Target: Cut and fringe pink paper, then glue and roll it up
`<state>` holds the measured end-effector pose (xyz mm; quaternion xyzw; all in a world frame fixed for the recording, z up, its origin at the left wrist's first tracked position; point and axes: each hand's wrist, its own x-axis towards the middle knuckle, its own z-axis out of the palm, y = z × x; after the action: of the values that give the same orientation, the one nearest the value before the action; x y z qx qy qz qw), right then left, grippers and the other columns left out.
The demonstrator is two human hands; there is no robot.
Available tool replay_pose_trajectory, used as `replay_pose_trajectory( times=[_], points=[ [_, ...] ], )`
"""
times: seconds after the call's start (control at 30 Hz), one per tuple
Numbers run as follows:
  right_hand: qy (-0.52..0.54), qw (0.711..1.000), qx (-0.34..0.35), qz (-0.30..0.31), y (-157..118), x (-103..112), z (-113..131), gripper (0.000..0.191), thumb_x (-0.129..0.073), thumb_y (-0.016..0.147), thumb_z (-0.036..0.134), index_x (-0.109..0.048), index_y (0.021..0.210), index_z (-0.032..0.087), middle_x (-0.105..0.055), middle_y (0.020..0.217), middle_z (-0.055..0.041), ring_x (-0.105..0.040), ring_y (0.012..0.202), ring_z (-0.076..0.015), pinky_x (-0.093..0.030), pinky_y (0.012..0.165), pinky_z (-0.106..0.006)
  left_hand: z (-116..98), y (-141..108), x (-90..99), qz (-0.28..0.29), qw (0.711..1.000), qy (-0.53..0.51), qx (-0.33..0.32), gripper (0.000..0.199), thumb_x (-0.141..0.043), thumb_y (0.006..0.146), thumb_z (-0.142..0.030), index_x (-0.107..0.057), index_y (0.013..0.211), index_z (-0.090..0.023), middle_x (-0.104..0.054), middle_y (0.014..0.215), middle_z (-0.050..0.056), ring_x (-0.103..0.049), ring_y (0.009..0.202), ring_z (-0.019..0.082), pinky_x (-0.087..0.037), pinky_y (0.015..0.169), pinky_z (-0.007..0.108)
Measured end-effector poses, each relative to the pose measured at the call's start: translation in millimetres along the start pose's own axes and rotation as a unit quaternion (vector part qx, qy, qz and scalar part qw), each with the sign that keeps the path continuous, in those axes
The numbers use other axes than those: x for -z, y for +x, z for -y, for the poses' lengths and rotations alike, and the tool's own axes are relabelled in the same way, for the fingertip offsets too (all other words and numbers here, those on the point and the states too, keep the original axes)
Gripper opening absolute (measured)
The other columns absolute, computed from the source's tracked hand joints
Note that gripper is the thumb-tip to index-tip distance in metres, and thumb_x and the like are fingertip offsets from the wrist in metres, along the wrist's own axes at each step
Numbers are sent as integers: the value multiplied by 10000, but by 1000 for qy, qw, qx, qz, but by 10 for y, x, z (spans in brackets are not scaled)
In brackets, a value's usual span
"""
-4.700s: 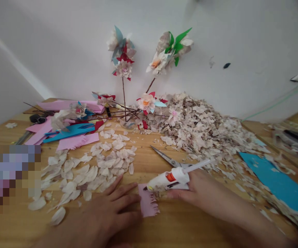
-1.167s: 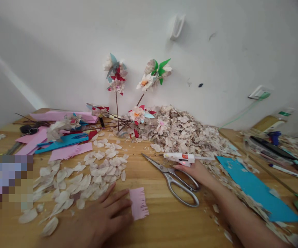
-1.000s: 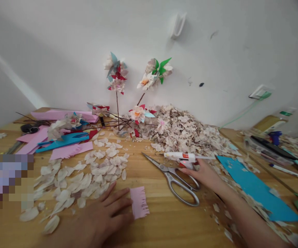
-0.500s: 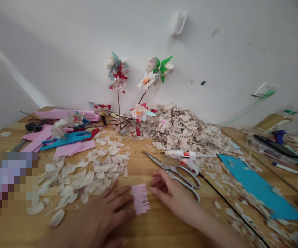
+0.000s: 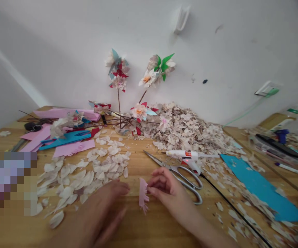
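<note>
A small piece of fringed pink paper (image 5: 142,193) is raised off the table, its cut edge facing right and down. The thumb and fingers of my right hand (image 5: 166,187) pinch it at that edge. To its left, my left hand (image 5: 107,203) holds nothing; its thumb is apart from the fingers, slightly blurred, and it does not touch the paper. Grey-handled scissors (image 5: 176,172) lie just beyond my right hand, points to the upper left. Behind them rests a white hot glue gun (image 5: 182,155) with a small red light. Loose pale petals (image 5: 87,175) are scattered beyond my left hand.
A large heap of dried petals (image 5: 185,127) lies against the wall. Handmade flowers (image 5: 149,79) on twigs stand at the back. Pink and blue paper (image 5: 68,139) lies left, a blue sheet (image 5: 257,186) right. A black cord (image 5: 231,203) runs toward the front right.
My right hand has taken hold of the pink fringed paper and lifted it off the table. My left hand has drawn back from it to the left.
</note>
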<state>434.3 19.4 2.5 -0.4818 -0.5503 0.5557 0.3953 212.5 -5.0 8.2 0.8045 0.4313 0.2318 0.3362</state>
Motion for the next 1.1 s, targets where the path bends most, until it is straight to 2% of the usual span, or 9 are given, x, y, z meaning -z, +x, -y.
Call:
replay_pose_trajectory(
  times=[0.07,0.13,0.27,0.4,0.6,0.83,0.93,1.03,1.1],
  points=[
    [62,998,1,-1,-70,-2,49,301,-645,686,273,-422,882,224,-569,759,26,-562,727,-130,-440,652,-254,30,-1,-77,-68,985,-134,79,303,-464,844,-327,-436,1144,-297,-555,1179,45,-499,1111,239,-400,942,400],
    [102,995,-3,-2,-139,-20,57,320,-685,672,306,-437,857,223,-571,745,28,-555,687,-126,-430,601,-238,41,31,-164,-85,940,-301,133,296,-499,819,-381,-463,1090,-266,-590,1091,56,-560,1019,234,-445,875,397],
    [174,984,-25,35,-234,-83,-19,327,-724,655,312,-461,818,207,-577,729,18,-539,634,-117,-399,529,-217,5,97,-287,13,848,-503,166,330,-607,750,-368,-532,1044,-240,-639,1046,59,-579,1008,246,-443,843,415],
    [253,963,-61,66,-261,-120,-85,336,-751,623,286,-488,810,192,-565,713,30,-528,598,-100,-380,515,-205,-63,102,-287,74,813,-555,159,262,-604,762,-305,-591,1018,-252,-678,987,30,-627,868,198,-473,678,310],
    [221,972,-66,44,-230,-106,-103,298,-744,637,261,-500,792,187,-563,715,33,-512,667,-103,-383,594,-207,-75,105,-291,75,814,-546,181,212,-638,730,-296,-656,918,-198,-698,793,27,-610,653,133,-426,454,180],
    [94,995,-31,30,-223,-132,-172,255,-675,671,314,-461,756,205,-489,688,34,-493,631,-120,-410,588,-238,-100,112,-347,49,802,-546,238,145,-671,699,-272,-675,792,-160,-696,669,11,-604,560,106,-472,487,194],
    [-77,995,67,14,-287,-50,-173,191,-555,772,222,-462,938,239,-516,863,-18,-529,765,-160,-450,699,-303,-124,118,-326,52,802,-535,262,177,-680,684,-278,-668,792,-138,-694,643,26,-604,526,112,-471,410,175],
    [-298,925,231,51,-362,65,-117,478,-511,757,77,-384,1150,317,-437,1116,-61,-467,1016,-208,-414,861,-359,-118,125,-302,49,792,-549,265,186,-694,662,-271,-667,774,-125,-687,618,30,-596,517,106,-483,395,163],
    [-365,877,296,99,-392,107,-69,585,-499,716,10,-365,1182,337,-416,1120,-57,-444,1041,-207,-424,860,-330,-100,127,-291,45,784,-558,269,182,-693,663,-261,-667,783,-126,-681,608,25,-592,514,103,-493,391,161]
  ],
)
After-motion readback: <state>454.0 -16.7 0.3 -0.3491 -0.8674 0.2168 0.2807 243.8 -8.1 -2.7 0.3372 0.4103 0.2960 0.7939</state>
